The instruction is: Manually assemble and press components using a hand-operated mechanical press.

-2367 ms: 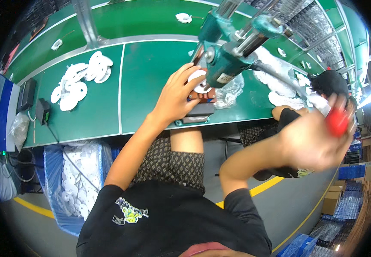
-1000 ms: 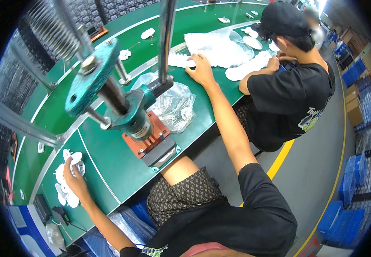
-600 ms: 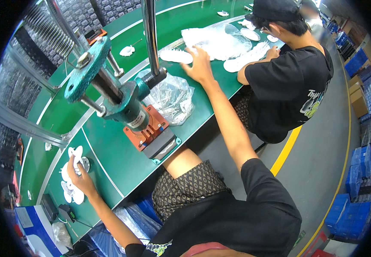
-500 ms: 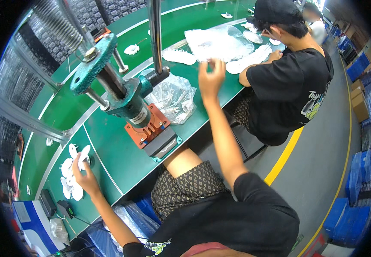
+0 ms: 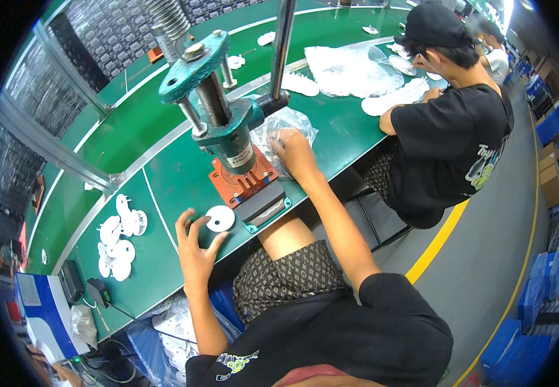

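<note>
A round white disc [image 5: 220,218] with a dark centre hole is at the table's front edge, left of the hand press [image 5: 231,138]. My left hand [image 5: 197,248] grips the disc's rim between thumb and index finger, its other fingers spread. My right hand [image 5: 294,155] is at the clear plastic bag [image 5: 305,126] of thin metal pieces, right of the press. Its fingers are bent together, and what they pinch is hidden. The press has a green cast frame, an orange base plate [image 5: 244,177] and a dark grey block [image 5: 260,204] in front.
Several white discs [image 5: 122,251] lie at the left of the green table [image 5: 163,258]. White parts and a large plastic bag [image 5: 350,71] lie at the back right. A co-worker [image 5: 454,116] sits to my right. A green conveyor [image 5: 144,129] curves behind the press.
My left hand has come right from the white pile, bringing a disc beside the press. My right hand has dropped from the air to the bag of metal pieces. The view has shifted slightly.
</note>
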The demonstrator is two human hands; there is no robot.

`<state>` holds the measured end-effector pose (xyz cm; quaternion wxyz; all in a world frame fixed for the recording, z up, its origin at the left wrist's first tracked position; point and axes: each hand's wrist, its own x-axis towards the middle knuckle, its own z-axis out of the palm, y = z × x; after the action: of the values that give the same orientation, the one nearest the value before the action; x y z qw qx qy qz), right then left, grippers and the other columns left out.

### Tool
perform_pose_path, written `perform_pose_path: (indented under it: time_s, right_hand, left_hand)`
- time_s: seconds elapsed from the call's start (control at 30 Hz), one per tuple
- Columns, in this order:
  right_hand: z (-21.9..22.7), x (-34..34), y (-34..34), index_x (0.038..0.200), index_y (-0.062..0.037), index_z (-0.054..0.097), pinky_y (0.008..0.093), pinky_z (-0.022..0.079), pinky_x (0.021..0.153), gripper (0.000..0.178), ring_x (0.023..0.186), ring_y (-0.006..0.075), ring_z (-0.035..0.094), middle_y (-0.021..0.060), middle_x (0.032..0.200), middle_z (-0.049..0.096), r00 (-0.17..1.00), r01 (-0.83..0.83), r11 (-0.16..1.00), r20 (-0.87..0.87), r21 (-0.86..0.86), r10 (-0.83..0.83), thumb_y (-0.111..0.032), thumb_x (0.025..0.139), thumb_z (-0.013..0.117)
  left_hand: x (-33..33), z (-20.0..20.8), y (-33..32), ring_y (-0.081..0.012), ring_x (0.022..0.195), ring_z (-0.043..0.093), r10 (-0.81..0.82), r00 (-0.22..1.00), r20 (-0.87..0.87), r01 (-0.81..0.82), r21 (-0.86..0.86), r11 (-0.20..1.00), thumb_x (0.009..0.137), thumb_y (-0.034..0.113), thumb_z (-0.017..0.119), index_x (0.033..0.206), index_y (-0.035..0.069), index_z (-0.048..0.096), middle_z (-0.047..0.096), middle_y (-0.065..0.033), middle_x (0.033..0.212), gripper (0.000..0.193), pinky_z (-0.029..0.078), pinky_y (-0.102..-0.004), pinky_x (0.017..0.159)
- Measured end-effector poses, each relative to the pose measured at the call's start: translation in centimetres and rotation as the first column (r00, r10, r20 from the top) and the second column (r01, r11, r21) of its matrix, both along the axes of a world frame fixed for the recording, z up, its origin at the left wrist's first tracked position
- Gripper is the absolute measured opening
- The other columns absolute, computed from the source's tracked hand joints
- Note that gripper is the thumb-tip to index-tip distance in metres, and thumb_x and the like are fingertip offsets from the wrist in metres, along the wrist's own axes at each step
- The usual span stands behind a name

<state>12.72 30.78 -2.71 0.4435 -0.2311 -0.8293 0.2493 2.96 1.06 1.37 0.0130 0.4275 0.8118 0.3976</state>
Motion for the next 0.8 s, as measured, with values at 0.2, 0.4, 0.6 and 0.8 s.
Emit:
perform_pose_path:
  time_s: [0.2,0.4,0.6,0.8]
  right_hand:
    - [0.6,2.4,-1.1,0.098,0.0021,0.067,0.0282,0.053,0.075,0.016,0.089,0.0192,0.070,0.0149,0.101,0.071,0.893,-0.068,0.831,-0.405,-0.552,-0.196,-0.007,0.086,0.072]
    - [3.0,6.6,-6.4,0.114,0.0014,0.053,0.0317,0.058,0.066,0.027,0.086,0.0228,0.070,0.0162,0.108,0.067,0.654,-0.544,0.402,-0.672,-0.737,-0.347,-0.006,0.092,0.066]
    - [2.4,10.7,-13.3,0.111,0.0027,0.055,0.0235,0.047,0.050,0.030,0.064,0.0127,0.060,0.0130,0.099,0.065,0.869,-0.439,0.288,-0.483,-0.851,-0.105,-0.001,0.086,0.070]
    - [-4.0,15.5,-22.6,0.100,-0.0020,0.062,0.0220,0.050,0.065,0.016,0.074,0.0078,0.061,0.0044,0.092,0.068,0.901,-0.223,-0.043,-0.223,-0.974,0.372,-0.001,0.086,0.071]
  left_hand:
    - [-0.9,-0.4,0.5,-0.0349,0.131,0.047,-0.140,0.990,-0.016,0.140,-0.023,0.990,0.081,0.021,0.073,0.125,0.004,0.061,0.054,-0.0156,0.138,0.049,0.034,-0.0449,0.111]
    - [-1.1,-1.0,0.5,-0.0339,0.131,0.047,-0.166,0.980,-0.114,0.157,-0.084,0.984,0.080,0.020,0.074,0.124,0.005,0.062,0.058,-0.0158,0.133,0.048,0.034,-0.0443,0.111]
    - [-1.0,-0.9,0.1,-0.0357,0.130,0.047,-0.174,0.975,-0.138,0.166,-0.067,0.984,0.080,0.025,0.074,0.120,0.002,0.062,0.059,-0.0163,0.129,0.047,0.031,-0.0479,0.113]
    - [0.6,-1.2,-0.3,-0.0354,0.130,0.048,-0.102,0.983,-0.155,0.091,-0.077,0.993,0.082,0.028,0.073,0.122,0.003,0.061,0.059,-0.0154,0.131,0.049,0.030,-0.0495,0.114]
